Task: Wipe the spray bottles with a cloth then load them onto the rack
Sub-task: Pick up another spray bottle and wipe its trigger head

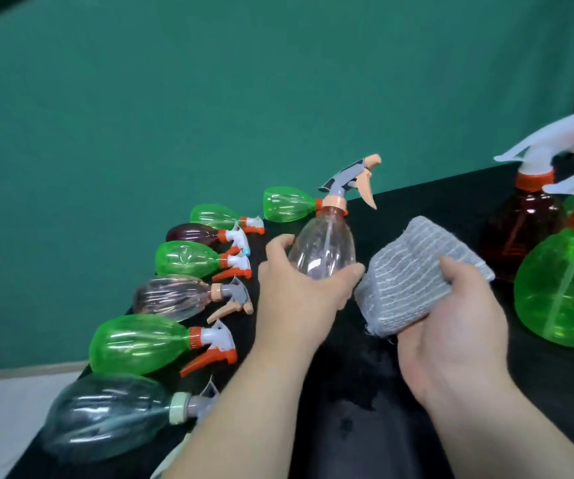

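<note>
My left hand (308,288) grips the clear bottle (325,248) upright; my right hand (451,326) clutches the folded cloth (416,271). I should press firmly, rotating the bottle.

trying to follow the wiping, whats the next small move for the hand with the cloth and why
Probably bring the cloth in the right hand over against the clear bottle and start rubbing. The left hand already holds that bottle upright, and the cloth sits just beside it, seemingly not yet touching.
</note>
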